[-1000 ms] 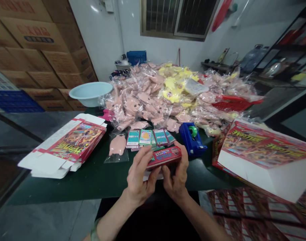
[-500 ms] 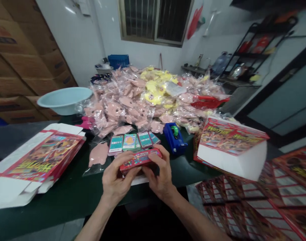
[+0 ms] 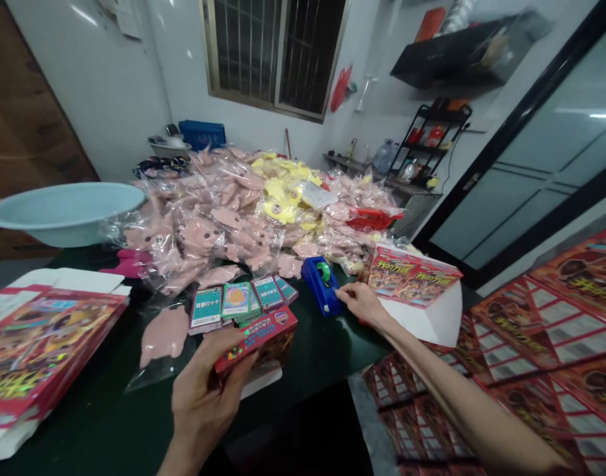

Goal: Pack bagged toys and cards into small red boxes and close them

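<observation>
Curling our left fingers around a small red printed carton, we are holding it firmly in our left hand, tilted and raised just above the near part of a dark green table. Our right hand is hovering low over the table with its fingers partly open and gently curved, and it is gripping nothing. Its fingertips are lying just beside a blue tape dispenser loaded with a green roll, though we cannot tell whether they are touching it.

Just past those fingertips, a large red printed carton is resting on the table with its white side facing us. To our left, an opened, partly flattened red carton is lying near the table edge. Beyond the small carton, a row of teal-and-white printed cards is lying beside a pink piece in a clear bag.

A heap of clear bags filled with pink and yellow shaped pieces is covering the far part of the table. A pale blue plastic basin is sitting at the heap's left side, but we cannot see into it from this angle. A red plastic basket is sitting at the heap's right side, with bagged pieces pressed against it. Beyond the heap stands a blue plastic crate. Below the table at the right, a spread of flat red printed carton blanks is lying in overlapping layers.
</observation>
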The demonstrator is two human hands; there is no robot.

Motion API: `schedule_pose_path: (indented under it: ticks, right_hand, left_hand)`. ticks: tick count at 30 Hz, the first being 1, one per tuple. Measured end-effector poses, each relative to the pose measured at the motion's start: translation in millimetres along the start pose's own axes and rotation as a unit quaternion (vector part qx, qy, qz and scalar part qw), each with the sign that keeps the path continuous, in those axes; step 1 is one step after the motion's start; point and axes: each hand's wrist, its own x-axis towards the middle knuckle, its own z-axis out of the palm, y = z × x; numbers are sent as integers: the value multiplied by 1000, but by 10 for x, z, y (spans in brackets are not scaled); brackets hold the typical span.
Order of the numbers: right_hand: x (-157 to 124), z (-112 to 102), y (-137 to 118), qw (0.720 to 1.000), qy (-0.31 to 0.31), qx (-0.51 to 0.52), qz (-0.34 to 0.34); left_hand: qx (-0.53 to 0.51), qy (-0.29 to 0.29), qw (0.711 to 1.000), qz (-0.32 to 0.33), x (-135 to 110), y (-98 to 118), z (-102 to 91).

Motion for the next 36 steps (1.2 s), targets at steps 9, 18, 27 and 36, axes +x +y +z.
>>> schedule_pose_path:
  ticks: [9, 18, 27, 36]
  right_hand:
    - [-12, 219, -62, 968, -14, 136, 209]
    - [-376, 453, 144, 939, 136, 293, 118]
    - [-342, 641, 393, 976, 120, 171, 64]
    - [-1277, 523, -268, 985, 73, 122, -100]
  left_hand:
    - [-66, -12, 998, -8, -37, -8, -4]
    - [-84, -3, 996, -16, -29, -24, 28]
    - [-53, 14, 998, -10, 14, -40, 37]
    - [-79, -1, 995, -55, 12, 43, -6]
